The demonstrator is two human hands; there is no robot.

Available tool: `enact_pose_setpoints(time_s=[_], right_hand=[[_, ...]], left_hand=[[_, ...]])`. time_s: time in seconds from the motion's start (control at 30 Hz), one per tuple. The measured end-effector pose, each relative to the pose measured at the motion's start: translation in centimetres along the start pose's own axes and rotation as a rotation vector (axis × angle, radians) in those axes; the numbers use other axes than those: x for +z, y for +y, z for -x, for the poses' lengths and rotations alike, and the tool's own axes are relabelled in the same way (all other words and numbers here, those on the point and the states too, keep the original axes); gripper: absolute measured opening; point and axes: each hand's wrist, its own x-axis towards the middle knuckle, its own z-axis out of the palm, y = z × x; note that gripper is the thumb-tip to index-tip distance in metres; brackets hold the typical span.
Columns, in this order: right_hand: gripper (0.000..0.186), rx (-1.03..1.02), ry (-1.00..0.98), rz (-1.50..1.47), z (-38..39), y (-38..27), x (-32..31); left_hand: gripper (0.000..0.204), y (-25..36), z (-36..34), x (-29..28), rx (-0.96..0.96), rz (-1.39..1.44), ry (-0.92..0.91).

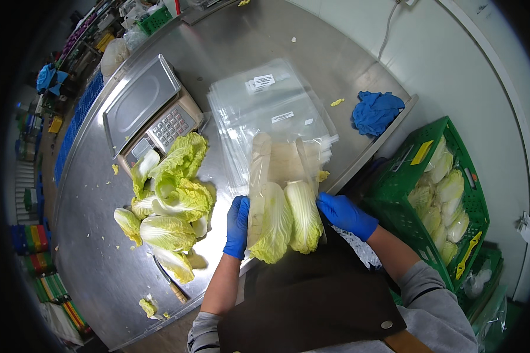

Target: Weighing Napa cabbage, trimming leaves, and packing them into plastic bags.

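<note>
A scale (152,109) and blue cloth (376,113) rest on the metal table (91,220).

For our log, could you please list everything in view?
Napa cabbages: 2, yellowish, centre
Plastic bag: 1, transparent, centre
Stacked bags: several, transparent, upper centre
Digital scale: 1, beige, upper left
Cabbage leaves: several, yellowish, left
Knife: 1, brown handle, left
Crumpled bundle: 1, blue, upper right
Cabbage crate: 1, green, right
Table: 1, silver, beneath
Background goods: many, multicoloured, left
Apron: 1, brown, bottom
Left fingers: several, blue-gloved, bag's left
Right fingers: several, blue-gloved, bag's right
</note>
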Motion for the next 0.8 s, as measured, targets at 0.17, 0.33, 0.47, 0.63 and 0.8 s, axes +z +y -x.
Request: enact_pose_setpoints(time_s=[0.17,0.33,0.47,0.63,0.8], right_hand=[[0.016,0.033,-0.081,0.036,-0.1,-0.5,-0.5],[0.016,-0.007,-0.111,0.040,0.3,-0.1,-0.4],[0.016,-0.010,-0.161,0.099,1.4,-0.8,-0.6],[0.017,-0.052,-0.163,0.065,1.1,-1.2,-0.4],[0.021,-0.140,-0.097,-0.058,-4.3,-5.4,-3.1]], left_hand=[[0.025,-0.8,-0.7,-1.4,0.133,-0.302,-0.005],[0.023,-1.4,1.5,-1.7,0.168,-0.470,0.031],[0.021,-0.8,5.7,-1.5,0.188,-0.622,0.022],[0.020,-2.1,9.0,-1.8,0.154,-0.301,0.103],[0.024,1.9,8.2,-5.4,0.313,-0.353,0.113]])
